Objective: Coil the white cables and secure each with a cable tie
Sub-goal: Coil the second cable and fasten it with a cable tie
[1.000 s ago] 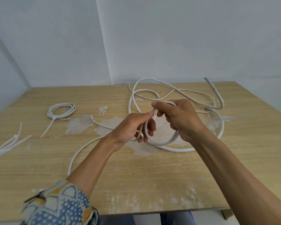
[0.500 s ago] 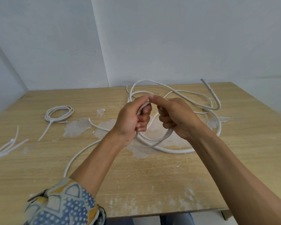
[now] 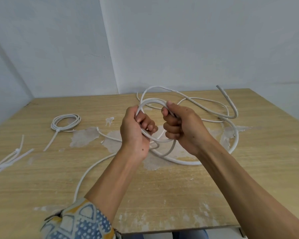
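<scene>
Head view: one coil done, another cable only begun in both hands.

Nearest, a patterned sleeve (image 3: 79, 221) covers the left upper arm. Above the table (image 3: 41, 178), the left hand (image 3: 135, 128) and right hand (image 3: 183, 126) are each clenched around the white cable (image 3: 154, 100), holding a first small loop between them. Most of the loose cable (image 3: 235, 140) lies uncoiled on the wood beyond and beside the hands, so winding has barely started, and tying comes after. Farther left, a finished coil (image 3: 66, 122) lies bound, and a bunch of white strips (image 3: 10, 159), probably spare ties, rests at the table's left edge. The wood-grain top has pale worn patches (image 3: 83, 137). Behind it, plain light walls (image 3: 197, 40) meet in a corner.
</scene>
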